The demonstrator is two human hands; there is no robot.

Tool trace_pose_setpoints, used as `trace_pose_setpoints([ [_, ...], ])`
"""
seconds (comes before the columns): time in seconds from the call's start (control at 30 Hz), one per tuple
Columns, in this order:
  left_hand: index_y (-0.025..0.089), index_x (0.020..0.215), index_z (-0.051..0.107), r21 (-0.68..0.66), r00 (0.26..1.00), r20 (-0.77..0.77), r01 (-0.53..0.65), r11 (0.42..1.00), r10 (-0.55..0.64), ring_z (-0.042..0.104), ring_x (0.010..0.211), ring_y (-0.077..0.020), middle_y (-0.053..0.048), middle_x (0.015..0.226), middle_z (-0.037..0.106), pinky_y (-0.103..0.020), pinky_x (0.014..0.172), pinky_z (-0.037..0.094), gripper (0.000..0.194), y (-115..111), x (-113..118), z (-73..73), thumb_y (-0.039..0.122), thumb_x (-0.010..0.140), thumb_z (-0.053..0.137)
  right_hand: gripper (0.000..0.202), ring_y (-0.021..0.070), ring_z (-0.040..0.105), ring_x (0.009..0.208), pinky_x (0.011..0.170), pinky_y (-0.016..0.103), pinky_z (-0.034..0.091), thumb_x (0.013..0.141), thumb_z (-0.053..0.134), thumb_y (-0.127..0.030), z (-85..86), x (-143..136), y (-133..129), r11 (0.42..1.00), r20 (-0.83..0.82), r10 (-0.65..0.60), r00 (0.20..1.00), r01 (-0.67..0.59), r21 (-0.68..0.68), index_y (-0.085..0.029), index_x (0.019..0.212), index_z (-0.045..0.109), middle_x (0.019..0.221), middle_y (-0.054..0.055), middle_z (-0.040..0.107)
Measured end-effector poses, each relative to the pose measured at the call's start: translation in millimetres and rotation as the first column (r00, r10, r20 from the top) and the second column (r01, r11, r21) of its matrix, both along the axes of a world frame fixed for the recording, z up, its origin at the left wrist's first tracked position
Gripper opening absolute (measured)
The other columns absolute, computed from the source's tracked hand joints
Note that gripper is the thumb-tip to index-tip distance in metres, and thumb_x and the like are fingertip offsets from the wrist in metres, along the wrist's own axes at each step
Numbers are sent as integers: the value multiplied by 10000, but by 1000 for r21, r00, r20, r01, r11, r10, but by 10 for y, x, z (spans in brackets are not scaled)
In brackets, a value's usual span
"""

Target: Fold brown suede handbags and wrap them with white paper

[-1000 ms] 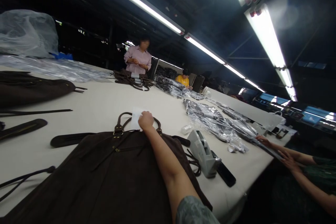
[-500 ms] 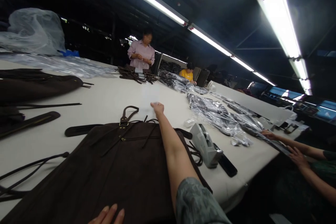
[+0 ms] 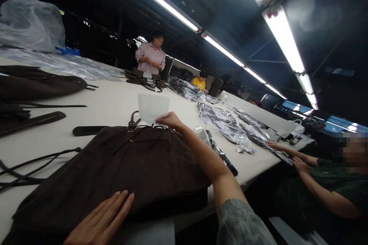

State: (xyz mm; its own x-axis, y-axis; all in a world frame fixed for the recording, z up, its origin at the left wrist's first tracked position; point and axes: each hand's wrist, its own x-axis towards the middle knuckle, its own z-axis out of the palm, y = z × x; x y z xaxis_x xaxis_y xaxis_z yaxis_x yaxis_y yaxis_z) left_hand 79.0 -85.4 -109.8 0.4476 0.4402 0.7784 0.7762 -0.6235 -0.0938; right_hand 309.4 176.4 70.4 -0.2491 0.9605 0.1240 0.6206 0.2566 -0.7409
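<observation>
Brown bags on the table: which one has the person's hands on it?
The near brown bag, front and centre: the left hand lies flat on it, the right hand holds a white sheet above its handles. The far-left bag lies untouched.

a white sheet of paper is held upright above the far end of a dark brown bag, which is laid flat on the white table, handles at its far end.

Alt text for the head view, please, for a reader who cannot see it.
The right hand lifts a white sheet of paper above a dark brown bag lying flat on a white table, while the left hand presses the bag's near edge. Plastic-wrapped goods lie further along; other people work nearby.
</observation>
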Motion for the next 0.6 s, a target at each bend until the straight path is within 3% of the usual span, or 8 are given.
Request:
trace_pose_setpoints([
  [0.13,239,1549,265,41,1000,-23,-20,999,21,619,1197,-181,-48,1370,613,-320,1255,187,624,4,26,13,100,944,327,122,249,661,1075,987,318,472,734,765,-127,-380,165,-759,995,226,71,971,-84,49,-197,828,798,997,47,772],
  [0.23,218,1554,244,48,995,-87,-48,998,52,612,1205,-195,-67,1360,619,-342,1232,230,654,4,11,25,70,928,359,327,222,580,1231,1068,301,428,843,653,-118,-741,234,-1205,954,505,152,850,-259,149,-240,1128,756,1305,38,669],
  [0.3,202,1552,248,74,987,-149,-51,996,61,608,1212,-211,-81,1366,613,-363,1167,338,657,14,-20,35,64,919,355,358,206,558,1248,1073,293,431,913,574,-149,-902,258,-1373,913,612,109,783,-322,249,-230,1236,705,1385,43,612],
  [0.43,192,1533,305,137,972,-228,-17,990,49,611,1210,-224,-79,1384,598,-363,1044,454,626,55,-98,51,91,915,332,344,178,569,1212,1066,264,433,881,548,-68,-964,323,-1423,878,521,77,850,-306,369,-215,1104,764,1305,27,668],
  [0.6,222,1533,315,66,979,-204,28,997,-14,596,1235,-208,-60,1416,573,-332,1225,249,621,50,-140,31,110,923,334,335,153,652,1126,1053,276,442,759,634,-5,-1019,432,-1378,924,345,140,928,-247,291,-231,951,790,1130,29,749],
])
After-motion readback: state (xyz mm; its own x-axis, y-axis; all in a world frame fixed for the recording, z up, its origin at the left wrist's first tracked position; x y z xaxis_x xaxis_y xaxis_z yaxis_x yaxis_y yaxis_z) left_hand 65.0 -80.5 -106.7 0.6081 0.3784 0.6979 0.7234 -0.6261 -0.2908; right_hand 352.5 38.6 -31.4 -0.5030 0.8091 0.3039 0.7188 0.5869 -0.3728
